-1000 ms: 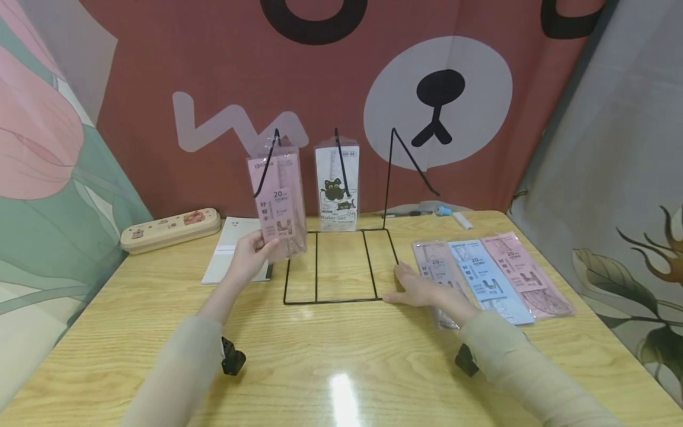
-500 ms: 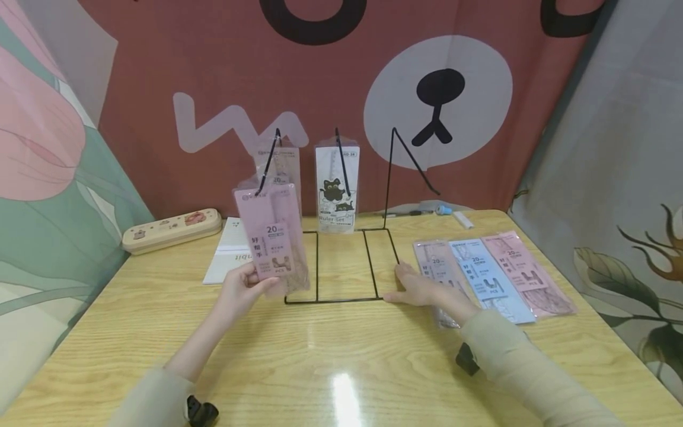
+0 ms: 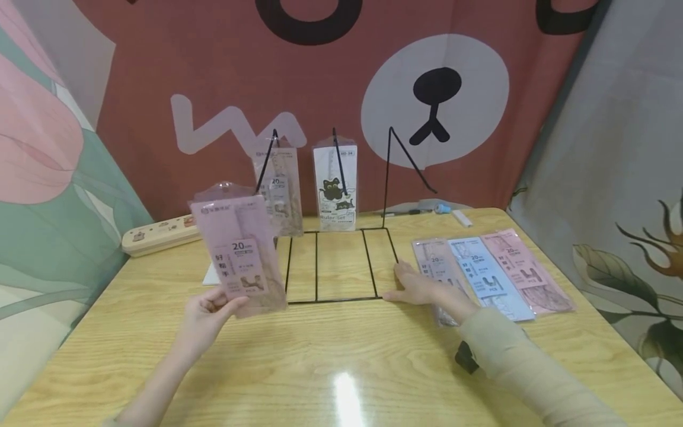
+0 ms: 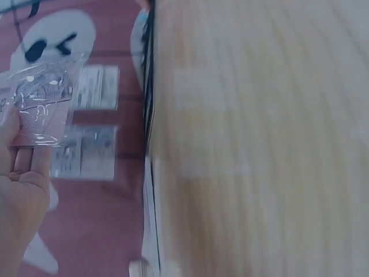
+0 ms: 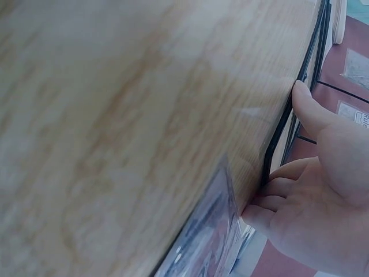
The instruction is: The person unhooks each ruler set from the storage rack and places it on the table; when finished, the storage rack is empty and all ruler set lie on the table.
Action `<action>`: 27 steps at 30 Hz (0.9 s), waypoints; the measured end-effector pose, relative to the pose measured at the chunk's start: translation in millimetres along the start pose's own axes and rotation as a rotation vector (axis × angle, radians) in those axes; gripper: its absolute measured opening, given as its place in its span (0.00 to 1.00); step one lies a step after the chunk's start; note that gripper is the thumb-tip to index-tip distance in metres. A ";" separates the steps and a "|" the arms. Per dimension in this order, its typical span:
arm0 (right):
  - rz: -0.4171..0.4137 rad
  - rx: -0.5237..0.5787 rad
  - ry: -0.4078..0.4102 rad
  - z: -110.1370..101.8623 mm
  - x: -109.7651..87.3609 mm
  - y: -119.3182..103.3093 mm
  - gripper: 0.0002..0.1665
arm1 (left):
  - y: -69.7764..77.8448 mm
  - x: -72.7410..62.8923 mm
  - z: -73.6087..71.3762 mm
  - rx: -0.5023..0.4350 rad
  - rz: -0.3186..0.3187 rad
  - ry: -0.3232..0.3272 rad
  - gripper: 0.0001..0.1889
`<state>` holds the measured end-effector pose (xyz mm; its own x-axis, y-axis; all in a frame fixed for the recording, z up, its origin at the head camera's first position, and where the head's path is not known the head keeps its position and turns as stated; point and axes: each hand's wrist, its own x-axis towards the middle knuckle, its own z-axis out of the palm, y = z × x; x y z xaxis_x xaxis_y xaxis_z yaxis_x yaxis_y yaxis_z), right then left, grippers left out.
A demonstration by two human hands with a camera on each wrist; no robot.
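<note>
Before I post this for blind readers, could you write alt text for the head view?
A person's left hand holds a pink packet near a black wire rack, while the right hand touches the rack's base. Two other packets hang on its hooks, and three more packets lie on the table to the right.

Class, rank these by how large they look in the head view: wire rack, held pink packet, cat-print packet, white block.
1. Wire rack, by outline
2. Held pink packet (nearer the camera, so true size is unsure)
3. Cat-print packet
4. White block
</note>
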<state>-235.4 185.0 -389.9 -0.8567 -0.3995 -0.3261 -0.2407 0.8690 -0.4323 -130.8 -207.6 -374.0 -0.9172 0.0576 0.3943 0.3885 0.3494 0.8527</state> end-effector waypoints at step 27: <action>0.004 -0.019 -0.006 0.3 -1.2 -2.7 0.55 | -43.1 22.8 -46.5 0.182 -0.669 -0.290 0.28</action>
<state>-233.6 183.1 -388.6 -0.8549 -0.3974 -0.3335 -0.2454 0.8761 -0.4150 -164.3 -264.9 -385.8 -0.9487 0.0139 -0.3157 -0.2579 0.5436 0.7988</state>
